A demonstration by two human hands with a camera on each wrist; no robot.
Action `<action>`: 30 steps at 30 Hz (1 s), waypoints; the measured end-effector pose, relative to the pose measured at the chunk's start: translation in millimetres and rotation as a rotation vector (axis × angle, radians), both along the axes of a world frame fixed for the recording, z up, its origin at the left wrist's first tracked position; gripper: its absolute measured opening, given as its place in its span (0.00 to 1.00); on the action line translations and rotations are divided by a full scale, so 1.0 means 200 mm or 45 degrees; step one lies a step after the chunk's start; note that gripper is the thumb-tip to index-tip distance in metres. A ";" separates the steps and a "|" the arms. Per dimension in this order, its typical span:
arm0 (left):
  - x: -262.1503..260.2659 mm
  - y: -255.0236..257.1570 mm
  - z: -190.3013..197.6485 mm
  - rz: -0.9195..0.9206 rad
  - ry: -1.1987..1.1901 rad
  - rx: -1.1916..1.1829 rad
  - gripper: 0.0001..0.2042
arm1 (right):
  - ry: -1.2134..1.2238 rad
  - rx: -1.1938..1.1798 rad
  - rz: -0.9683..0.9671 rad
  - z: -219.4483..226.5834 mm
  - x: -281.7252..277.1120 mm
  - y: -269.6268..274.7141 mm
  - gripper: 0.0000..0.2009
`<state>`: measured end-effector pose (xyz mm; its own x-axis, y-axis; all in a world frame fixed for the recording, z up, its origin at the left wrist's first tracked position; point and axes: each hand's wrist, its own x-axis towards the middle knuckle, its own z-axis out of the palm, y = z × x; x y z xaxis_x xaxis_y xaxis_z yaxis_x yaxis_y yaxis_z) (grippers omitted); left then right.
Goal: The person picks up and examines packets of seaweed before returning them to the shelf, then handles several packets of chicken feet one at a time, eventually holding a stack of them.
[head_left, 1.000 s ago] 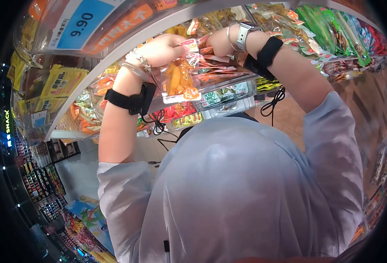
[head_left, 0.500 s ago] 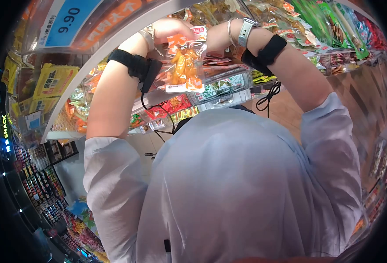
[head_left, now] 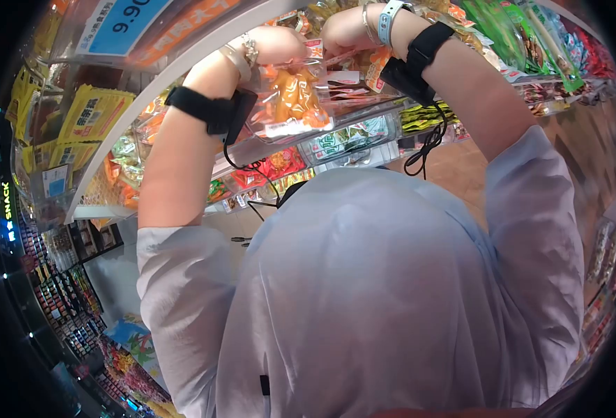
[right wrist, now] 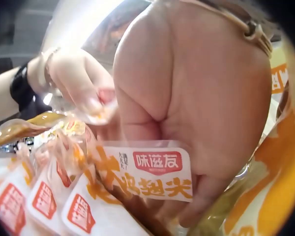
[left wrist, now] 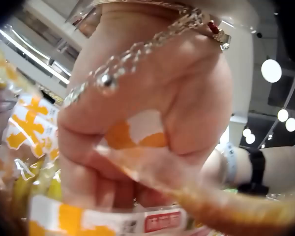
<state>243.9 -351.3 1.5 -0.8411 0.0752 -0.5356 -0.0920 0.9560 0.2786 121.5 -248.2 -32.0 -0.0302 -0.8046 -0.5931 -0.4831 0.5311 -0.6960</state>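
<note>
My left hand pinches the top edge of a clear sealed snack packet with amber-coloured meat pieces inside. It hangs upright in front of the shelf. In the left wrist view, the packet's orange-and-white label shows between thumb and curled fingers. My right hand reaches down into a row of similar packets. In the right wrist view, a packet with a white, red and orange label overlaps the fingers of that hand; I cannot tell whether they grip it. More upright packets stand beside it.
A white shelf edge curves up on the left, with a blue 9.90 price tag above it. Yellow packets hang at the far left. Green packets fill the right of the shelf. Lower shelves hold a red packet.
The left hand has moved up and the hanging packet has come up and out from the row with it. The right hand has shifted slightly up and left among the packets.
</note>
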 end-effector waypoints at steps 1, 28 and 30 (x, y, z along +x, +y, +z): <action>0.03 0.08 0.05 0.164 0.063 0.088 0.10 | 0.050 0.105 -0.092 0.03 0.01 0.00 0.12; 1.21 0.54 -0.22 0.749 1.124 0.467 0.07 | -0.456 0.311 0.003 -0.21 0.18 -0.25 0.15; 1.21 0.54 -0.25 0.789 1.153 0.502 0.07 | -0.411 0.302 0.041 -0.21 0.18 -0.25 0.15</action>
<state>486.6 -243.1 -48.9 -0.8549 -0.4555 0.2485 -0.1283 0.6496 0.7494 158.3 -298.1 -73.6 0.2112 -0.6416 -0.7374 -0.2791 0.6834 -0.6746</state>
